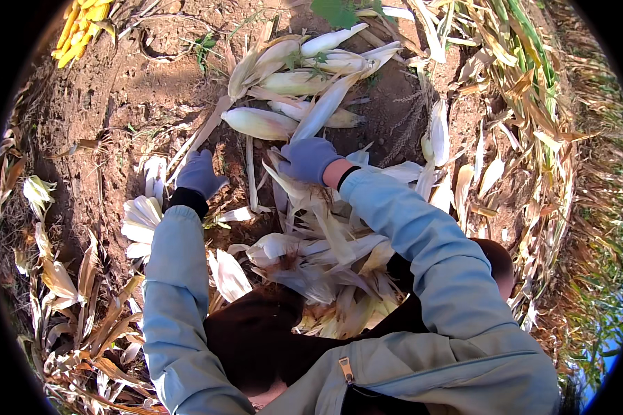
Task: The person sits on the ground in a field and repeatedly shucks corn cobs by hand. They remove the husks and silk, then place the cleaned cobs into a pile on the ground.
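My left hand (201, 174), in a grey-purple glove, hovers over or rests near the soil at the left; its thumb stands apart from the fingers and nothing shows in it. My right hand (310, 160), gloved alike, is at the lower end of a pale ear of corn in its husk (324, 106). Its fingers curl downward over dry husk leaves (285, 181), and whether they grip the ear or the leaves is hidden. Beyond lie several more unhusked ears (296, 83) in a pile. Loose stripped husks (322, 249) with brown silk heap up between my knees.
Bare yellow corn cobs (80, 31) lie piled at the far left. Cut corn stalks (535, 78) form a long heap along the right. Dry husks (93, 321) litter the ground at lower left, and an opened white husk (139, 220) lies beside my left forearm.
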A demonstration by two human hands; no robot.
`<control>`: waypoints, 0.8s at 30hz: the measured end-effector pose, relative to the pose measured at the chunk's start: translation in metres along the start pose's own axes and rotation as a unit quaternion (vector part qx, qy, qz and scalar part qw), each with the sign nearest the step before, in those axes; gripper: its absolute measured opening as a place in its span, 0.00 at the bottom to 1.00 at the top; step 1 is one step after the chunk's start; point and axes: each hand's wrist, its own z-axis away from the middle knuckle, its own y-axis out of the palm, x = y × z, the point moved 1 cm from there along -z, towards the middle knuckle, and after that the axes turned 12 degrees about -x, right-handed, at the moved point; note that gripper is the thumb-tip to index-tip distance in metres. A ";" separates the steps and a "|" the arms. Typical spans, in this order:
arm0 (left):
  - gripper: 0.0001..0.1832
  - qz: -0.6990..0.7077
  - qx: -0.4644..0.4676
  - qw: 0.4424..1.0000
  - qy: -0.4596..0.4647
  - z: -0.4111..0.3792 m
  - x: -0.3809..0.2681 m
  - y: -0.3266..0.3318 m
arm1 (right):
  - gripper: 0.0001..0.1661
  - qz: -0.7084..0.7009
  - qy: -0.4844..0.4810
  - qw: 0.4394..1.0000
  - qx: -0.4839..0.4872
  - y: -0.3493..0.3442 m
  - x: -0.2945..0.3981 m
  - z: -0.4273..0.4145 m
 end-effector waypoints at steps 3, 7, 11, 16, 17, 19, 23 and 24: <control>0.34 -0.023 -0.008 1.000 -0.010 -0.010 -0.009 0.004 | 0.21 -0.011 0.006 0.981 -0.193 -0.032 -0.040 -0.037; 0.28 -0.028 -0.029 0.999 -0.031 -0.014 -0.012 0.004 | 0.19 0.038 0.045 0.957 -0.282 -0.055 -0.081 -0.078; 0.25 -0.028 -0.088 0.996 -0.011 -0.022 0.000 0.025 | 0.19 0.093 0.073 0.929 -0.351 -0.059 -0.123 -0.112; 0.24 -0.014 -0.061 0.998 -0.025 -0.028 -0.002 0.021 | 0.47 0.158 0.148 0.954 -0.205 -0.078 -0.141 -0.148; 0.24 -0.010 -0.062 0.998 -0.022 -0.029 0.000 0.023 | 0.48 0.141 0.146 0.961 -0.187 -0.081 -0.141 -0.154; 0.23 -0.002 -0.065 0.998 -0.012 -0.032 -0.001 0.022 | 0.52 0.107 0.147 0.971 -0.154 -0.084 -0.150 -0.167; 0.23 0.005 -0.030 0.999 -0.038 -0.032 -0.002 0.013 | 0.52 0.205 0.172 0.958 -0.103 -0.093 -0.145 -0.190; 0.23 0.003 -0.020 0.999 -0.041 -0.034 -0.006 0.008 | 0.48 0.199 0.159 0.964 -0.071 -0.096 -0.150 -0.196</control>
